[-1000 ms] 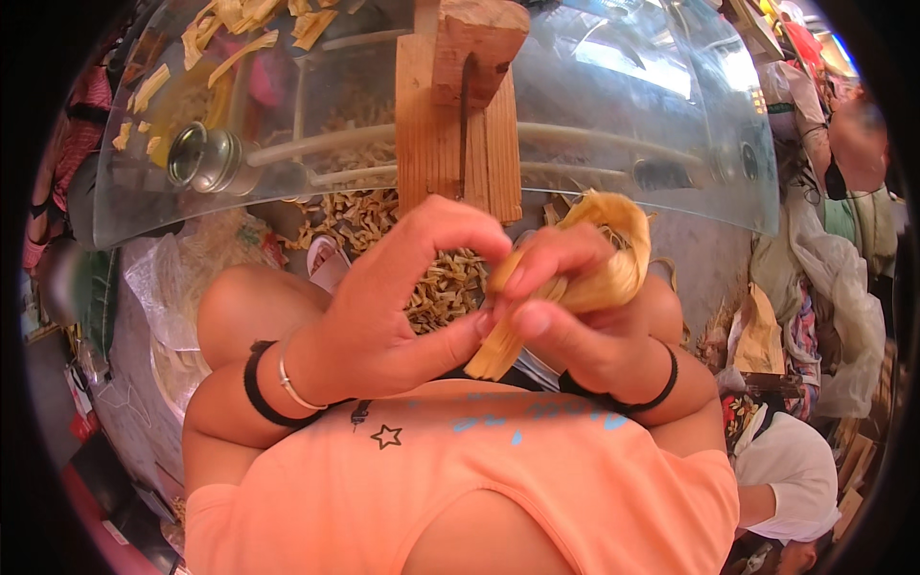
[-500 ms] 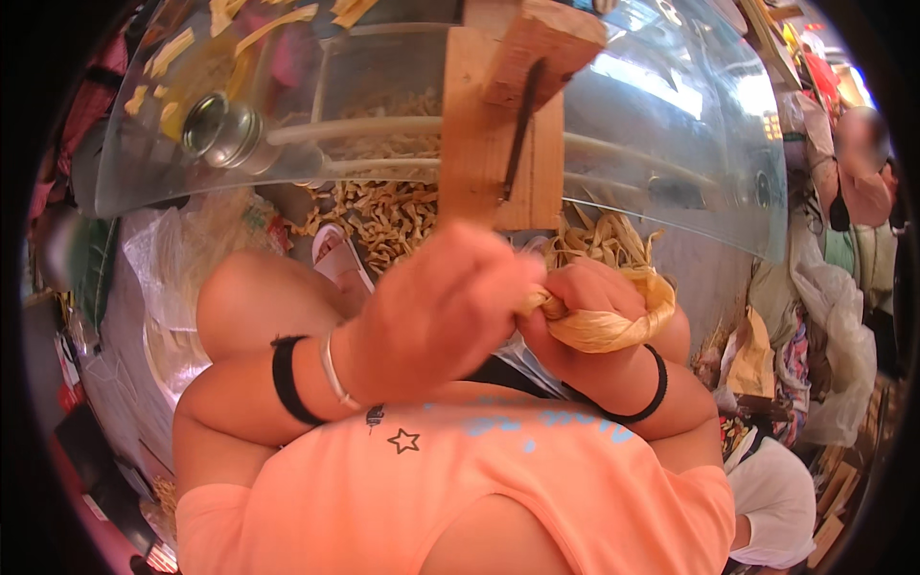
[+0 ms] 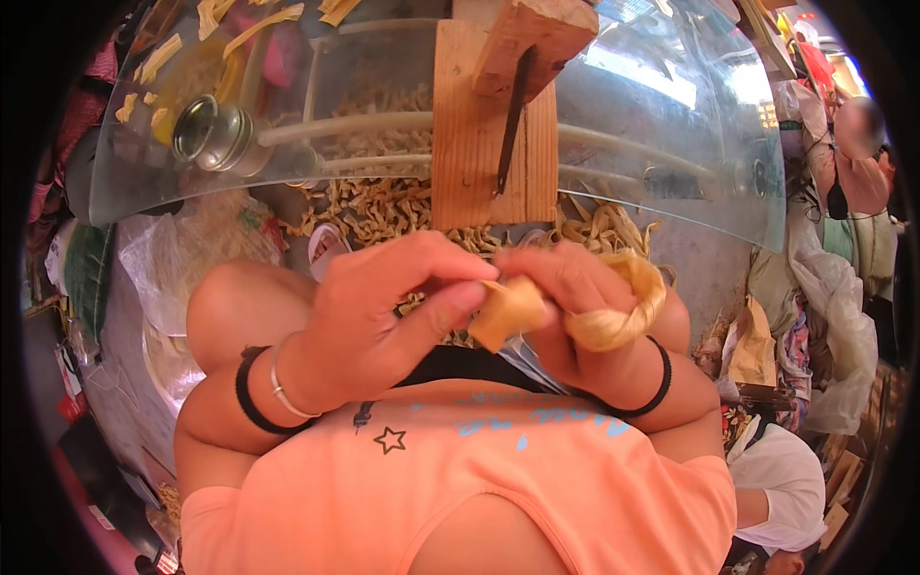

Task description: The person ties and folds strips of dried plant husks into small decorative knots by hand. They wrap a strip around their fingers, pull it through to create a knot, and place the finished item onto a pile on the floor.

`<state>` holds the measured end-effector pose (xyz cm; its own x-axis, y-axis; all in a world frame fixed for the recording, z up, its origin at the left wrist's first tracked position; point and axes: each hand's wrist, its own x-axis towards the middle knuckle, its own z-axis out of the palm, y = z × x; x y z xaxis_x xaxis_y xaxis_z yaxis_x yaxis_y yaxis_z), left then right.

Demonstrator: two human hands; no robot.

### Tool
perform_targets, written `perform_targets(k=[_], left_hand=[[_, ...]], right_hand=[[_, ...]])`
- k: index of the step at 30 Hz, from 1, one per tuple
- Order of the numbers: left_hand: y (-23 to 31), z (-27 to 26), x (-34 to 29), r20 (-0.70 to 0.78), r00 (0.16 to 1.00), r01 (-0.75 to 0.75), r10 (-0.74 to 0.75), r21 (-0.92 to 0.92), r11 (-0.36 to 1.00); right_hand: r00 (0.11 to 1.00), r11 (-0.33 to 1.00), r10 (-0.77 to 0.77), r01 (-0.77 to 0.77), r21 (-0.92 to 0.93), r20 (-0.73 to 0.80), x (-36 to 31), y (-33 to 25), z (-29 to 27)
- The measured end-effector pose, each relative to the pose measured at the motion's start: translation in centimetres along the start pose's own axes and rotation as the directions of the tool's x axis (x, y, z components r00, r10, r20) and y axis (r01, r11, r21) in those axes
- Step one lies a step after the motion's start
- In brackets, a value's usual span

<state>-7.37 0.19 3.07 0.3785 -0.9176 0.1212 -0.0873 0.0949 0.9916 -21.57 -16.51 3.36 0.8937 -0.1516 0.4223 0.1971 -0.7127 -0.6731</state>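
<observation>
A flat end of a pale yellow, husk-like strip (image 3: 505, 314) lies between my two hands. My left hand (image 3: 393, 307) pinches its edge between thumb and fingertips. My right hand (image 3: 580, 297) grips the strip from the other side, its fingers closed and slightly blurred. The same pale yellow material forms a thick twisted loop (image 3: 628, 316) hanging over the outer side of my right hand. Whether flat end and loop are one piece is hidden by the right fingers. Both hands are above my lap, in front of the glass table.
Ahead is a glass table (image 3: 364, 163) carrying a wooden stand (image 3: 494, 172) with a dark metal blade (image 3: 515, 125), a metal-rimmed jar (image 3: 211, 134) and yellow strips (image 3: 264, 27). Curled pieces (image 3: 374, 206) litter the floor. Plastic bags (image 3: 834, 316) lie right; another person (image 3: 781, 470) is behind right.
My left hand has drawn back to the left and turned, uncovering the flat strip end. My right hand keeps its grip, and the loop is still draped on it. The view has shifted slightly.
</observation>
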Motion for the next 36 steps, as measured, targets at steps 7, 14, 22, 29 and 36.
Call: perform_targets(k=[7, 14, 22, 29, 36], left_hand=[[0.2, -1.8, 0.4, 0.051, 0.999, 0.000, -0.007, 0.139, 0.990], [0.0, 1.7, 1.2, 0.219, 0.926, -0.376, 0.307, 0.483, 0.791], [0.2, 1.3, 0.1, 0.195, 0.924, -0.382, 0.328, 0.485, 0.787], [-1.2, 0.7, -0.6, 0.167, 0.920, -0.390, 0.354, 0.318, 0.864], [-0.3, 1.2, 1.1, 0.196, 0.841, -0.536, 0.504, 0.428, 0.728]], right_hand=[[0.995, 0.990, 0.037, -0.024, -0.136, 0.094, 0.5, -0.4, -1.6], [0.999, 0.998, -0.021, 0.023, -0.064, 0.037, 0.3, -0.4, -0.4], [0.988, 0.983, 0.069, -0.091, 0.158, 0.138, 0.0, -0.7, -1.1], [0.989, 0.966, 0.110, -0.130, 0.224, 0.096, -0.3, -0.5, -0.9], [0.982, 0.936, 0.180, -0.187, 0.297, 0.051, -0.2, -0.9, -0.9]])
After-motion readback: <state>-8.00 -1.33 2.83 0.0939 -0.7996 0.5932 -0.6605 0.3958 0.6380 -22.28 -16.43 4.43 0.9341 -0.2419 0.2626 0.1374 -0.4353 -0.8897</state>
